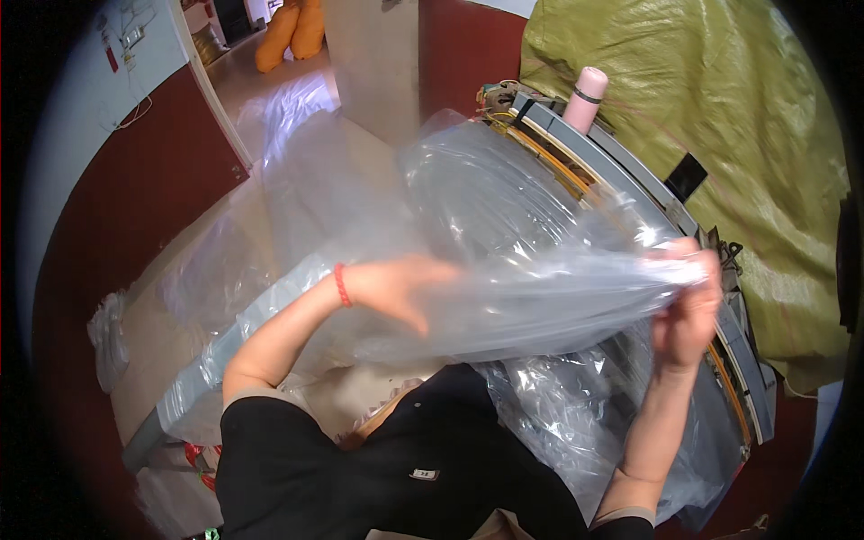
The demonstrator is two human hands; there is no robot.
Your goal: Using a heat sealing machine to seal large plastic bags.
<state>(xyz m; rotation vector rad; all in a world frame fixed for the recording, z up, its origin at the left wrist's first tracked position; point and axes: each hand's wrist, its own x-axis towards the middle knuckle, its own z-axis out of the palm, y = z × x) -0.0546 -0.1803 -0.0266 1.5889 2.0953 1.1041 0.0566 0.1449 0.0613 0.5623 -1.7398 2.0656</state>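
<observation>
A length of clear plastic film [540, 301] stretches across in front of me, gathered into folds toward the right. My right hand [688, 301] is closed around its bunched right end. Toward the film's left part is my left hand [400, 286], a red bracelet at the wrist. Its fingers are stretched out with the thumb apart, and motion blurs their tips. Whether they touch the film cannot be made out. More clear plastic [490, 180] lies in a glossy heap behind, and crumpled plastic [558, 396] spreads beneath the held piece.
A long grey machine bar [621, 175] with an orange strip curves along the right. On it stands a pink bottle [585, 101], with a dark flat rectangle [686, 176] farther along. A yellow-green tarp [702, 90] rises behind. Loose plastic [297, 108] trails toward the doorway, where orange sacks [292, 36] stand.
</observation>
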